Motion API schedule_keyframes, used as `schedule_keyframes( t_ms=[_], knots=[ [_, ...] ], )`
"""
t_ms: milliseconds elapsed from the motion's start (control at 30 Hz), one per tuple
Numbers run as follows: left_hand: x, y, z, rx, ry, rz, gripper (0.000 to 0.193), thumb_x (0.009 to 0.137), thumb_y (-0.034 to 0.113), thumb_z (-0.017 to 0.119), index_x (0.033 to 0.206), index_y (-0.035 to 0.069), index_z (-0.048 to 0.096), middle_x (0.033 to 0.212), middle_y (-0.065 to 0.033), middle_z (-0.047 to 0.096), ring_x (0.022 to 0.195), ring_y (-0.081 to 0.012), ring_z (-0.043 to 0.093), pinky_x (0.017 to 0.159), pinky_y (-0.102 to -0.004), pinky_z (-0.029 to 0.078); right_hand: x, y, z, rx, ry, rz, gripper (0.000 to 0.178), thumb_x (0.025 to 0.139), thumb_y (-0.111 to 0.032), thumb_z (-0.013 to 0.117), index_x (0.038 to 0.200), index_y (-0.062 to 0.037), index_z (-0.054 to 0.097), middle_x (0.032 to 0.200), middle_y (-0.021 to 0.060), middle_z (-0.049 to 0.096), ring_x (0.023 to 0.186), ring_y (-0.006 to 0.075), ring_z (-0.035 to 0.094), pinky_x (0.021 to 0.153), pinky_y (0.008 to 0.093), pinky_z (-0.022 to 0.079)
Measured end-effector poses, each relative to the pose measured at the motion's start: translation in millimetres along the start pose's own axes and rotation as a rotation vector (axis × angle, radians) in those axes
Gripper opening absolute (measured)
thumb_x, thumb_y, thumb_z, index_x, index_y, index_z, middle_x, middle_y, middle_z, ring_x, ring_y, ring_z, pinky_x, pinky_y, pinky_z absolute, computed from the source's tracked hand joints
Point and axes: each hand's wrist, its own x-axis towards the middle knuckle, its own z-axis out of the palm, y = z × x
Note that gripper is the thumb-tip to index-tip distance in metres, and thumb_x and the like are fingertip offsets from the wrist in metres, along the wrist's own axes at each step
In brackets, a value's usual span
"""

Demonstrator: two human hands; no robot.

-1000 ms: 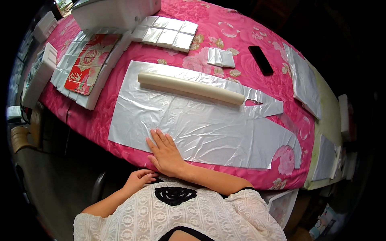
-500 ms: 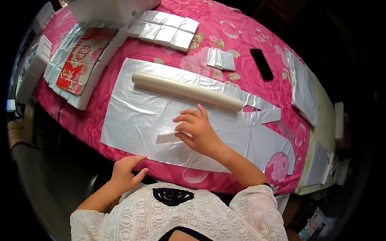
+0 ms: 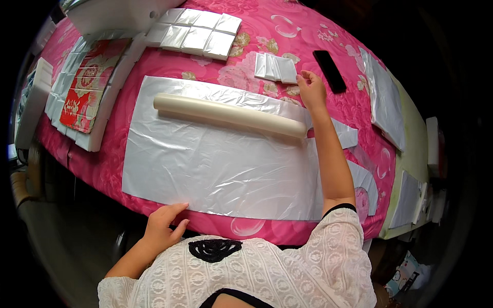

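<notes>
A large whitish plastic vest bag point(image 3: 221, 174) lies flat on the table, its handles pointing right. Across its far part rests a long cream-coloured tube point(image 3: 226, 113). My left hand point(image 3: 164, 226) is at the bag's near edge, index finger stretched along the edge and thumb apart, holding nothing. Beyond the bag, my right hand point(image 3: 313, 91) has its bent fingertips at the right end of a small row of overlapping folded plastic bags point(image 3: 275, 68). Thumb and finger seem to pinch the rightmost one; the contact is small in view.
A black phone point(image 3: 329, 71) lies right of my right hand. Folded packets point(image 3: 197, 33) stand in rows at the back, by a white foam box point(image 3: 113, 18). At left, a red printed sheet point(image 3: 95, 84) tops more packets. Plastic bags point(image 3: 382, 102) lie at the right edge.
My right hand has carried a folded plastic bag from above the large bag up and right to the small row, which now reaches further right. My left hand stays at the near edge.
</notes>
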Motion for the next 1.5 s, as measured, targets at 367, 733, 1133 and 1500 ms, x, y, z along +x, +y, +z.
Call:
schedule_keyframes(
  t_ms=[367, 733, 1133, 1500],
  knots=[
    [50.7, 1.3, 2.6, 0.092, 0.035, 0.172, 0.043, 0.07, -0.002, 0.065, 0.112, 0.003, 0.058, 0.102, -0.0183, 0.063, 0.089, -0.0332, 0.061, 0.076, -0.0366, 0.05, -180.6, 23.9, -80.9, -0.302, -0.056, -0.191, 0.039, 0.078, -0.016, 0.066, 0.114, -0.0028, 0.059, 0.128, 0.0144, 0.052, 0.121, 0.032, 0.045, 0.099, 0.0402, 0.038],
    [81.3, 2.5, 12.2, 0.266, 0.006, 0.209, 0.041, 0.072, -0.002, 0.063, 0.112, 0.002, 0.057, 0.114, -0.0152, 0.06, 0.099, -0.0318, 0.059, 0.083, -0.0362, 0.048, -130.2, 91.7, -187.3, -0.136, 0.288, 0.09, 0.033, 0.078, 0.003, 0.052, 0.106, -0.007, 0.065, 0.101, 0.0142, 0.066, 0.09, 0.025, 0.065, 0.079, 0.0314, 0.049],
    [91.0, 1.5, 11.7, 0.424, -0.032, 0.168, 0.041, 0.071, -0.001, 0.064, 0.112, 0.001, 0.057, 0.118, -0.0138, 0.058, 0.103, -0.0311, 0.057, 0.087, -0.0363, 0.047, -69.3, 291.2, -276.0, -0.416, 0.485, 0.391, 0.026, 0.083, -0.019, 0.058, 0.105, -0.0078, 0.066, 0.1, 0.0109, 0.067, 0.093, 0.0265, 0.064, 0.083, 0.034, 0.047],
    [85.8, 4.2, 17.9, 0.478, -0.04, 0.204, 0.041, 0.071, 0.001, 0.064, 0.111, 0.002, 0.057, 0.12, -0.0139, 0.055, 0.105, -0.0315, 0.054, 0.087, -0.0372, 0.046, -79.1, 81.5, -149.6, -0.331, 0.356, -0.351, 0.032, 0.077, -0.012, 0.062, 0.108, -0.004, 0.061, 0.113, 0.0125, 0.059, 0.11, 0.0309, 0.05, 0.099, 0.0436, 0.034]
  ],
)
